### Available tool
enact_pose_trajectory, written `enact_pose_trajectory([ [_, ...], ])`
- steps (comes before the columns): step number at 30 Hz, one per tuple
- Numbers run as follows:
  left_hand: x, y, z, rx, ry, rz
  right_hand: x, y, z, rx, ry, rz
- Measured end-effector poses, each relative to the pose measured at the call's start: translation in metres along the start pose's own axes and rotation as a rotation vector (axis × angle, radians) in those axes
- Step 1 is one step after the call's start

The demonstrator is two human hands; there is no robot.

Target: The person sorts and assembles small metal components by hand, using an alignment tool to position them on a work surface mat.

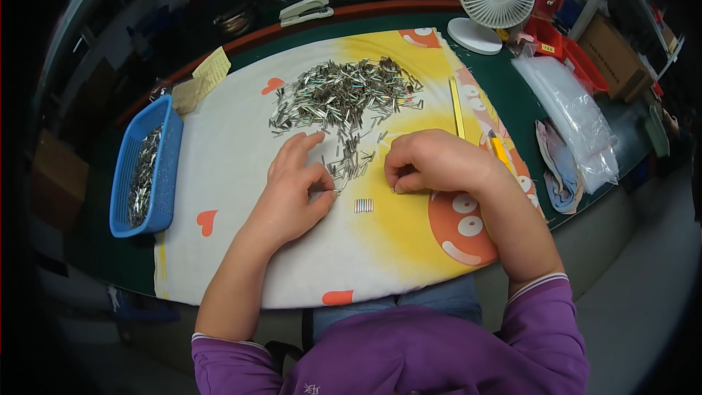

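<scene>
Cloth, soft and faintly rumpled, bears a jumbled heap of slim, shiny metal pins toward its far edge and a neat row nearer the body. The right fingers pinch one pin; whether the left fingers grip or merely touch another, I cannot tell. Light pressure should keep such smooth pieces parallel.
</scene>
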State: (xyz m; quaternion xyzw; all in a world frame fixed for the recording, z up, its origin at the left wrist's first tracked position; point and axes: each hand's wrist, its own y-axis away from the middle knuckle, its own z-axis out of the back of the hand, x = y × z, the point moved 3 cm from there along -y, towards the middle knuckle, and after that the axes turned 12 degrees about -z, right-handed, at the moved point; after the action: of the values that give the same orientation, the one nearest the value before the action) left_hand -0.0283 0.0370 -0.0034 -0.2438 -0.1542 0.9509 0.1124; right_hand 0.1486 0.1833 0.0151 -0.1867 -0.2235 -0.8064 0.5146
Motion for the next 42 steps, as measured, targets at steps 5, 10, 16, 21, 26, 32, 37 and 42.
enact_pose_trajectory([
  [5,-0.004,0.001,-0.008,-0.073,0.01,0.085,0.011,0.0,-0.012,0.147,-0.1,0.173],
  [10,-0.014,0.007,-0.017,-0.082,0.019,0.087,0.016,-0.007,-0.022,0.028,-0.119,0.256],
  [16,-0.027,0.011,-0.006,0.022,0.036,0.099,0.014,-0.01,-0.024,-0.104,-0.334,0.131],
  [21,-0.021,0.01,-0.001,0.112,0.084,0.054,0.025,-0.012,-0.045,-0.124,-0.58,0.058],
  [26,-0.021,0.008,-0.004,0.041,0.059,0.048,0.02,-0.019,-0.061,-0.073,-0.901,0.093],
  [32,-0.019,0.008,-0.013,-0.034,-0.049,0.063,0.023,-0.02,-0.066,0.257,-1.127,0.131],
  [37,-0.025,0.008,-0.008,-0.025,-0.027,0.086,0.022,-0.02,-0.064,0.214,-1.077,0.121],
  [42,-0.025,0.007,0.002,0.036,0.033,0.131,0.019,-0.02,-0.062,0.254,-1.155,0.074],
])
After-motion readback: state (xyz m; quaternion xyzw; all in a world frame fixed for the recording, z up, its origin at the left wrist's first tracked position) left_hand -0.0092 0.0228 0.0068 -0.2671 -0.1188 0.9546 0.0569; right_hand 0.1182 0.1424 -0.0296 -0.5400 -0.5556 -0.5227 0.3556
